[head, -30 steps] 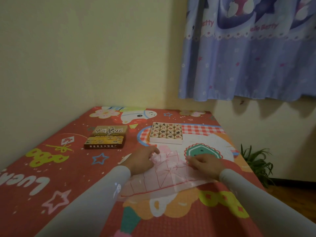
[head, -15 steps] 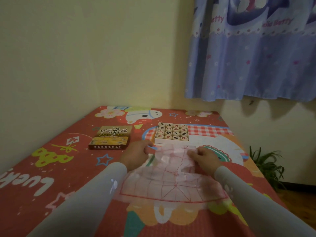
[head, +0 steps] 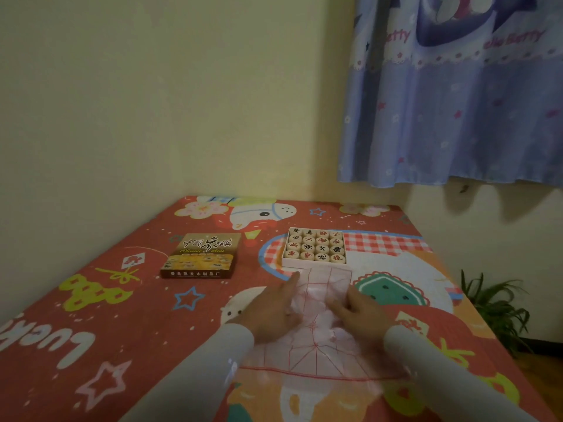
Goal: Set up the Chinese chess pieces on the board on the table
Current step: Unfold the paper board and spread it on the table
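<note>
- Board (head: 323, 339): thin, translucent pink sheet with a red printed grid, crumpled, lying on the table (head: 128, 315) at the near centre; its far edge reaches just short of the tray of pieces.
- Left hand (head: 274, 312): fingers straight, palm down, pressing on the left part of the board.
- Right hand (head: 361, 315): fingers extended and flat on the right part of the board. The two hands lie near each other, a strip of sheet between them; neither grips anything.
- Pieces (head: 315, 245): round, pale discs with red or black characters, packed four by four in a shallow white tray (head: 310, 264), beyond the board.
- Box lid (head: 202, 254): brown and yellow, left of the tray and apart from it. Large Chinese calligraphy on top, "Chinese chess" beneath; a line of small Chinese characters on the near edge, too small to read.
- Table cover: red cartoon print; large white letters at the left edge, seen upside down, partly cut off.
- Curtain (head: 457, 117): blue, upper right; "Hello Betty" printed, blurred.
</note>
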A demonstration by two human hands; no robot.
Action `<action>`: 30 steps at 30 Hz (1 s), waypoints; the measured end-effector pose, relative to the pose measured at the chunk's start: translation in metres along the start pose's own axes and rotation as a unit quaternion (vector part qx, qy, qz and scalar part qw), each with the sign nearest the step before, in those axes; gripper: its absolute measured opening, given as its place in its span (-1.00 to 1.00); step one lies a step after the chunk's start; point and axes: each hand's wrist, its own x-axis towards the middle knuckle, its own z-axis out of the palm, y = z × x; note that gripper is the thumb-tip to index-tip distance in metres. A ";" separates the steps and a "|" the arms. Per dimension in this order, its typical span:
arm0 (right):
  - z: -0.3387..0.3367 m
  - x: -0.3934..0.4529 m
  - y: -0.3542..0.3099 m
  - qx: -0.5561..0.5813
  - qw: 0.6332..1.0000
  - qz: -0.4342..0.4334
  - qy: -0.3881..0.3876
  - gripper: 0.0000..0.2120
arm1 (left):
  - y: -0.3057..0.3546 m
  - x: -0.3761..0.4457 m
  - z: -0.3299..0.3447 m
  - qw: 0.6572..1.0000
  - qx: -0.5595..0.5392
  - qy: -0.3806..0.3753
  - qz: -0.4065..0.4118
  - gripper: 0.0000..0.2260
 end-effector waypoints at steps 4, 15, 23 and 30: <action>0.007 -0.014 -0.003 -0.158 0.986 -0.034 -0.038 -0.64 | -0.001 0.000 0.008 0.995 -0.065 0.069 -0.030 -0.34; -0.003 -0.001 0.037 -0.328 0.944 0.006 -0.026 0.10 | -0.049 -0.001 -0.034 0.972 -0.123 0.132 -0.150 -0.50; -0.005 -0.001 0.041 -0.361 0.932 0.018 -0.017 -0.15 | -0.066 0.000 -0.040 0.958 0.010 0.159 -0.240 -0.58; -0.017 -0.010 0.042 -0.342 0.939 -0.007 0.042 -0.13 | -0.020 -0.005 -0.026 0.974 0.095 0.206 0.012 -0.85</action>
